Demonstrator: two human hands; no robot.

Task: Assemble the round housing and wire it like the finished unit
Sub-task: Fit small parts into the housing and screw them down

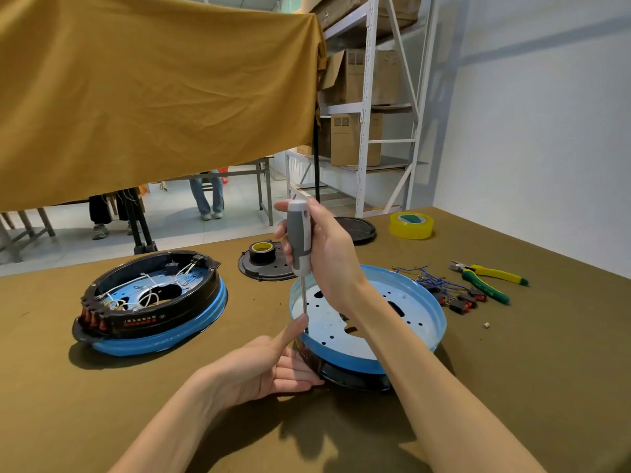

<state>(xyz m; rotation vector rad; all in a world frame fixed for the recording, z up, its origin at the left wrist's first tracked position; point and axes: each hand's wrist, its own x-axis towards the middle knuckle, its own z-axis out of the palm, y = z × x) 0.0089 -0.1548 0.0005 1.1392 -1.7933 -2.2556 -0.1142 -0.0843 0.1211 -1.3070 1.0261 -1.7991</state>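
Near the table's (512, 387) front edge, I log: right hand (327, 254) grasping screwdriver (299, 244) upright in blue housing (423, 349); left hand (269, 367), fingers straight, steadying shaft and rim.

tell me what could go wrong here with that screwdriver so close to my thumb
1. The left hand steadies the screwdriver shaft with its thumb right by the tip; if the tip slips, it may jab the thumb.
2. The blue housing is braced only by the left hand's fingers at its edge, so downward force from the right hand could tilt or slide it.
3. The loose switches with wires lie beside the rim and might get snagged.
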